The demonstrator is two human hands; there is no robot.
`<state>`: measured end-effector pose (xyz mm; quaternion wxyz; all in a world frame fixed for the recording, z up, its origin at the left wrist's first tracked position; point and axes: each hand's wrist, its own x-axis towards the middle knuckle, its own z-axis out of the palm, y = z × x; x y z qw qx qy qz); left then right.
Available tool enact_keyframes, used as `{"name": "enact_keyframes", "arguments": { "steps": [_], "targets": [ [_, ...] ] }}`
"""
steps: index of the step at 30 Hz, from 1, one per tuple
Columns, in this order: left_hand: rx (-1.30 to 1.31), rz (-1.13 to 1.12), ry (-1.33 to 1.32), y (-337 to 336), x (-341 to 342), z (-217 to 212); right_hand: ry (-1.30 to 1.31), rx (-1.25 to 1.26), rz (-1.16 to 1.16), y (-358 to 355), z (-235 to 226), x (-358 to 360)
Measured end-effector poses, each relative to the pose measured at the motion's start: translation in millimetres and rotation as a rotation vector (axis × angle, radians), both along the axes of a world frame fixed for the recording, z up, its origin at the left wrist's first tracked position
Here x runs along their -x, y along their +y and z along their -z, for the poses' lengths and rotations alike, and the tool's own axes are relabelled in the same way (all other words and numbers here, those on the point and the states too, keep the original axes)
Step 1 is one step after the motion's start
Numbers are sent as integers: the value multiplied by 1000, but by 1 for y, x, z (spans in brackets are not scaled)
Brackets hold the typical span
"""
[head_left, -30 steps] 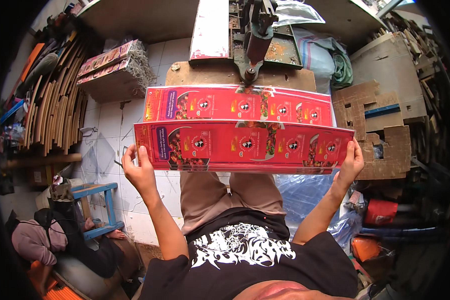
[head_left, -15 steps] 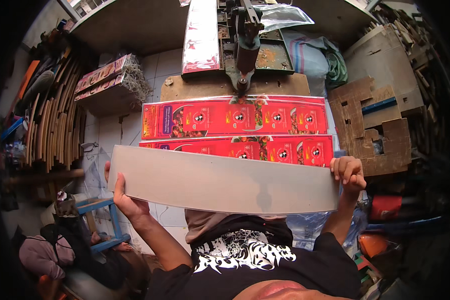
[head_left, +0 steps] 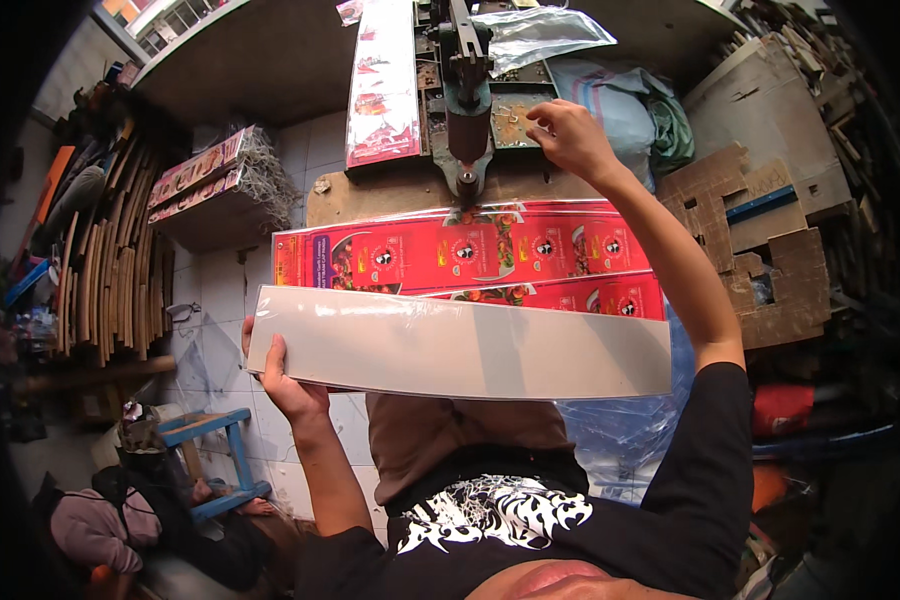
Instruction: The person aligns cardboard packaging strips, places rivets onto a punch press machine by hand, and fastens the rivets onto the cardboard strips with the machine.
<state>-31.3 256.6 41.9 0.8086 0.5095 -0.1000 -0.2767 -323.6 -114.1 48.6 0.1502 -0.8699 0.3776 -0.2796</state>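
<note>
Pale strip (head_left: 400, 340), pinched by left hand (head_left: 295, 392).
Long axis runs rightward; right hand (head_left: 576, 140) farther off, half-curled, grip unclear.

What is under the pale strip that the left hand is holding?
Past the far edge of the pale strip, red printed sheets show, the nearer one partly covered. The strip's underside and anything wholly beneath it cannot be seen.

You are facing a grey wall (head_left: 260, 70), and at its upper left a barred window (head_left: 182, 18) is letting in bright daylight. Pale tiles are covering the floor (head_left: 225, 305) around you. To your left, 1 blue stool (head_left: 238, 455) is standing, while brown cardboard strips (head_left: 100, 260) are leaning in a row farther forward.
</note>
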Motion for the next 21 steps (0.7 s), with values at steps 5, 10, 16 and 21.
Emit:
{"name": "enact_keyframes", "arguments": {
  "steps": [5, 10, 16, 21],
  "targets": [
    [-19, 71, -68, -7, 6, 18, 222, 100, 85, -46, 18, -34],
    [-17, 114, -106, -12, 13, 13, 384, 121, 59, -63, 26, -37],
    [0, 51, -99, -5, 4, 19, 92, 38, -97, -29, 1, -5],
    [15, 36, -83, -11, 4, 24, 14, -115, -178, 17, -1, 54]
  ]
}}
